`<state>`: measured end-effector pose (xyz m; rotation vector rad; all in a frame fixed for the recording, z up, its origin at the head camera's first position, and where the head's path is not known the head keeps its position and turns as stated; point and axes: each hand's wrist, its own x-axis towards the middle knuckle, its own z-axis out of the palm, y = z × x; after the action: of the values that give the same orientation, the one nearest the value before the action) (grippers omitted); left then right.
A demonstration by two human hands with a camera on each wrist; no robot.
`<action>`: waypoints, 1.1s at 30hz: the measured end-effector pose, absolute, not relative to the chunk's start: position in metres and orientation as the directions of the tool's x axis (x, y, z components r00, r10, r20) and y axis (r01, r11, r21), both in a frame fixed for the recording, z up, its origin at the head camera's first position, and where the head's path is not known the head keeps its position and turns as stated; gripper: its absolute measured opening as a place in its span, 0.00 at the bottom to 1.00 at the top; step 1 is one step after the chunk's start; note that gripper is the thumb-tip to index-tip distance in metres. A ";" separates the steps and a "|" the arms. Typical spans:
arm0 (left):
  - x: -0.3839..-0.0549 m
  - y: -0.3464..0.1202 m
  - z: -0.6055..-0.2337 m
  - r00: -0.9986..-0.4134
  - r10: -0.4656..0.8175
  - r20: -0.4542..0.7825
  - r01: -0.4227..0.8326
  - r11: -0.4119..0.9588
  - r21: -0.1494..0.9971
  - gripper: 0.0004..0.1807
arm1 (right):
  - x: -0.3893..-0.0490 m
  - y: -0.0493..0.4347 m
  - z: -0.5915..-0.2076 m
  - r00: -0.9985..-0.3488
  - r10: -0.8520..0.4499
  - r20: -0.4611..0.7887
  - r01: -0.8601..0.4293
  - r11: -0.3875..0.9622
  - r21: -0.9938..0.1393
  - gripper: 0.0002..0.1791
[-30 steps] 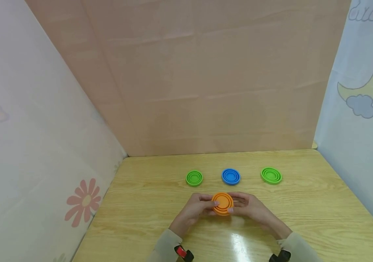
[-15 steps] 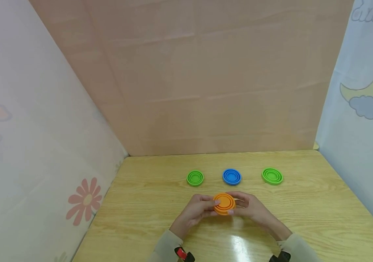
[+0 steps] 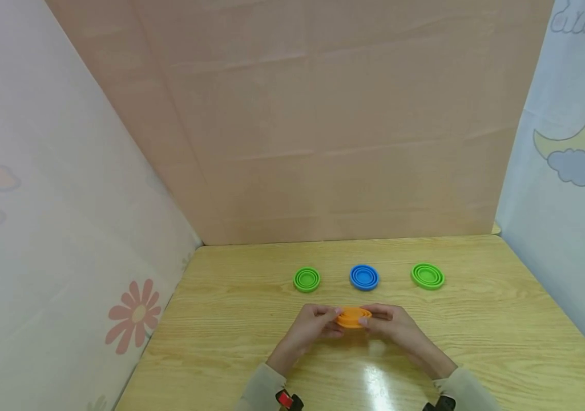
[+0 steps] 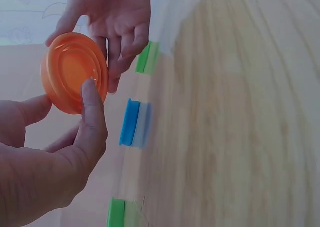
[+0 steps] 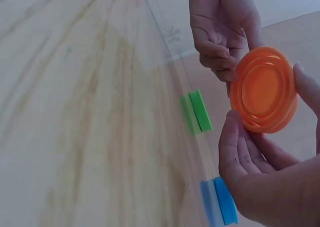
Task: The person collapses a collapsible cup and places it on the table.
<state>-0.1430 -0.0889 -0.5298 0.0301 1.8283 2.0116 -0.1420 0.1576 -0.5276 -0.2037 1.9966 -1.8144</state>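
Note:
Both hands hold an orange collapsible cup [image 3: 352, 317], folded flat into concentric rings, up off the table. The left hand [image 3: 311, 326] pinches its left edge between thumb and fingers. On the opposite edge, the right hand [image 3: 394, 325] grips with thumb and fingers. In the left wrist view the ringed face of the orange cup [image 4: 72, 74] shows, with a left fingertip laid on it. The right wrist view shows the orange cup [image 5: 262, 89] between the two hands. From the head it appears nearly edge-on.
Beyond the hands, a row of flat collapsible cups lies on the wooden table [image 3: 210, 319]: a green one [image 3: 306, 279] at left, a blue one [image 3: 364, 277] in the middle, another green one [image 3: 428, 276] at right. A brown panel [image 3: 323, 142] stands along the back edge.
The orange cup has tipped from facing the head camera to nearly edge-on. Both hands have turned slightly with it and keep their hold. The other cups stay put.

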 end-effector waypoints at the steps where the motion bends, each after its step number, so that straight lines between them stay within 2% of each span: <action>1: -0.143 -0.089 -0.530 -0.916 0.318 -0.243 -0.270 -0.040 0.962 0.17 | -0.142 0.158 -0.528 -0.896 -0.386 -0.221 0.185 0.129 -0.974 0.35; 9: -0.142 -0.095 -0.526 -0.942 0.289 -0.170 -0.157 0.068 0.985 0.11 | -0.147 0.165 -0.529 -0.870 -0.445 -0.213 0.222 0.033 -0.974 0.27; 13: -0.141 -0.098 -0.523 -0.943 0.304 -0.132 -0.095 0.134 0.986 0.17 | -0.148 0.169 -0.528 -0.841 -0.501 -0.206 0.228 0.017 -0.973 0.25; 20: -0.141 -0.095 -0.522 -0.948 0.307 -0.090 -0.048 0.142 0.989 0.13 | -0.147 0.170 -0.530 -0.790 -0.568 -0.233 0.304 -0.033 -0.952 0.24; 29: -0.145 -0.093 -0.526 -0.954 0.288 -0.088 -0.044 0.157 0.987 0.11 | -0.147 0.172 -0.531 -0.750 -0.620 -0.231 0.315 -0.028 -0.949 0.33; 33: -0.146 -0.094 -0.529 -0.949 0.297 -0.102 -0.071 0.116 0.991 0.11 | -0.149 0.171 -0.531 -0.780 -0.584 -0.227 0.284 -0.006 -0.959 0.35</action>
<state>-0.1463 -0.0938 -0.5286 0.2228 2.1212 1.9090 -0.1489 0.1707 -0.5308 -0.3126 1.6725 -1.8466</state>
